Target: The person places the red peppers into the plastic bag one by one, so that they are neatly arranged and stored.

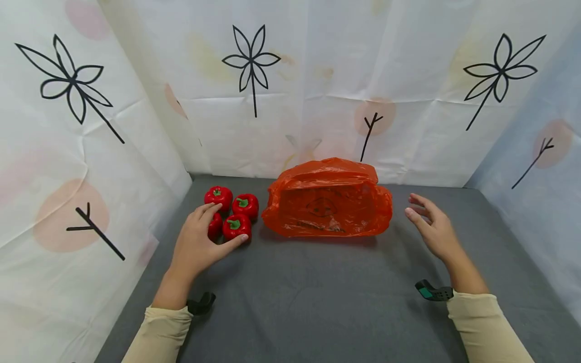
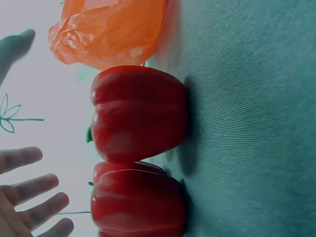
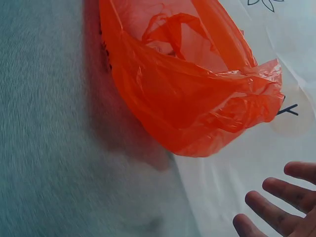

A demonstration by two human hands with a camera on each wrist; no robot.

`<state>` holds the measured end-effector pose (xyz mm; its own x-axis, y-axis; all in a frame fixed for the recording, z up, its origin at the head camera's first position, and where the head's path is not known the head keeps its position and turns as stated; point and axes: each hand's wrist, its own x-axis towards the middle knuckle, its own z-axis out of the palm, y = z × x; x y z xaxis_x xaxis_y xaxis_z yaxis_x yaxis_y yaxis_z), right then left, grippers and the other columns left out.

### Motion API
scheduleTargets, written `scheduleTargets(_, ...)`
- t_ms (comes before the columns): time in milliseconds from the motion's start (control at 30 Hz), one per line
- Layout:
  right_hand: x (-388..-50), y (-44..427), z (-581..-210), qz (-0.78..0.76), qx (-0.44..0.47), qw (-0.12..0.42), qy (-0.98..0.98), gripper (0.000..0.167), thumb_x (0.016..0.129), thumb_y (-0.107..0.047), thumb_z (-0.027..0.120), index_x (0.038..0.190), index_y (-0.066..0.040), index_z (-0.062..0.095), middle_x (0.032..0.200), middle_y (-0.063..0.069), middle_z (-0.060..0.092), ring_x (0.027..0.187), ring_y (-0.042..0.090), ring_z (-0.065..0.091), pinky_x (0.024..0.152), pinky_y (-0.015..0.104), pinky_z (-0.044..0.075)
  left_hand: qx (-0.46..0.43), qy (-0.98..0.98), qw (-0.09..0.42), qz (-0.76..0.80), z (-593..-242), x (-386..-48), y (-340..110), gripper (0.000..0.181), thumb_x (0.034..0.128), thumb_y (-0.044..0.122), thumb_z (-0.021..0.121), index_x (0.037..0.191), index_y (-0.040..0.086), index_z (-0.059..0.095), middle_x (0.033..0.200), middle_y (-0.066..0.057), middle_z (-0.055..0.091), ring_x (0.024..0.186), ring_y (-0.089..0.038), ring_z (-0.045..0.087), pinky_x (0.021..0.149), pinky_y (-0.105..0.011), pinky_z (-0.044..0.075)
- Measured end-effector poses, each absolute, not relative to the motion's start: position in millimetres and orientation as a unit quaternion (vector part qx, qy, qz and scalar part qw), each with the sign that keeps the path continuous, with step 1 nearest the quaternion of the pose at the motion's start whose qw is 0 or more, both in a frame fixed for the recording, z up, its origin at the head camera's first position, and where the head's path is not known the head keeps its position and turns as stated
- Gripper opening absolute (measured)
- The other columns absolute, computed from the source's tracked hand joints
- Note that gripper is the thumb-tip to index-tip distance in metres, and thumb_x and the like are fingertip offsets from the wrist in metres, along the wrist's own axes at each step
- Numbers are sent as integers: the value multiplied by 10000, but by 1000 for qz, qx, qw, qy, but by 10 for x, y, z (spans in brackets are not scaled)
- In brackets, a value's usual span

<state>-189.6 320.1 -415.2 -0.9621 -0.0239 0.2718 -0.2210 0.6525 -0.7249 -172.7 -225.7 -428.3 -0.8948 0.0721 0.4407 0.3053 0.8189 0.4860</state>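
Observation:
Several red bell peppers (image 1: 237,226) with green stems stand grouped on the grey cloth, left of a crumpled orange plastic bag (image 1: 327,209). Over the near left side of the peppers hovers my left hand (image 1: 199,239), thumb and fingers spread and holding nothing. The left wrist view shows its fingers (image 2: 37,190) apart from the nearest pepper (image 2: 138,113). To the right of the bag, my right hand (image 1: 431,227) is held in the air, fingers loosely bent and nothing in them. From the right wrist view, the bag (image 3: 182,98) gapes at its top.
Grey cloth (image 1: 317,302) covers the table. White curtains (image 1: 308,75) with black flower drawings stand behind it and on both sides. A dark band (image 1: 201,304) sits at the left wrist and another band (image 1: 433,291) at the right.

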Motion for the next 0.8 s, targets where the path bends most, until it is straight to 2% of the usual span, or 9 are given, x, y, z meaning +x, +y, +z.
scheduleTargets(67, -1934, 3176, -4194, 439, 65, 121, -888, 573, 1117, -295, 547, 1604, -20, 421, 1547, 287, 516, 1294, 179, 624, 1001, 179, 552, -89, -928, 221, -288, -4326, -1711, -2254, 898, 769, 557, 902, 1483, 110, 593, 1477, -157, 592, 1310, -385, 552, 1001, -677, 549)
scheduleTargets(133, -1969, 3148, -4229, 468, 67, 119, -873, 553, 1124, -283, 533, 1590, -3, 433, 1527, 291, 525, 1195, -40, 599, 886, 5, 464, -78, -925, 231, -292, -4354, -1694, -2243, 865, 776, 532, 907, 1460, 97, 603, 1444, -157, 607, 1286, -376, 562, 986, -662, 561)
scheduleTargets(200, -1999, 3119, -4261, 500, 69, 109, -857, 551, 1131, -281, 517, 1585, 18, 427, 1514, 310, 512, 1124, -172, 540, 870, 15, 494, -72, -922, 237, -299, -4375, -1675, -2222, 840, 781, 511, 910, 1441, 86, 611, 1419, -155, 620, 1272, -370, 573, 980, -651, 568)
scheduleTargets(367, -2048, 3040, -4312, 543, 60, 77, -834, 584, 1137, -311, 490, 1597, 35, 391, 1530, 298, 480, 1122, -168, 551, 889, 72, 538, -65, -912, 244, -323, -4446, -1632, -2160, 779, 783, 443, 927, 1392, 55, 635, 1392, -159, 633, 1264, -368, 582, 991, -632, 572)
scheduleTargets(533, -2102, 2951, -4350, 565, 41, 50, -822, 618, 1126, -354, 504, 1620, -5, 373, 1571, 225, 462, 1138, -137, 553, 885, 85, 550, -57, -902, 269, -333, -4504, -1617, -2118, 742, 761, 390, 952, 1342, 36, 656, 1362, -173, 616, 1248, -363, 556, 987, -592, 556)
scheduleTargets(700, -2142, 2882, -4379, 572, 33, 51, -818, 612, 1124, -366, 504, 1624, -34, 384, 1572, 206, 473, 1128, -118, 563, 876, 77, 544, -61, -898, 276, -337, -4512, -1604, -2095, 724, 756, 360, 958, 1330, 34, 661, 1352, -180, 621, 1247, -356, 562, 1015, -588, 541)
scheduleTargets(800, -2161, 2855, -4386, 572, 27, 55, -818, 613, 1121, -378, 506, 1620, -39, 394, 1512, 125, 526, 1110, -112, 564, 862, 66, 536, -60, -895, 276, -346, -4521, -1593, -2084, 712, 761, 341, 956, 1327, 24, 663, 1348, -186, 631, 1253, -352, 566, 1030, -603, 539)
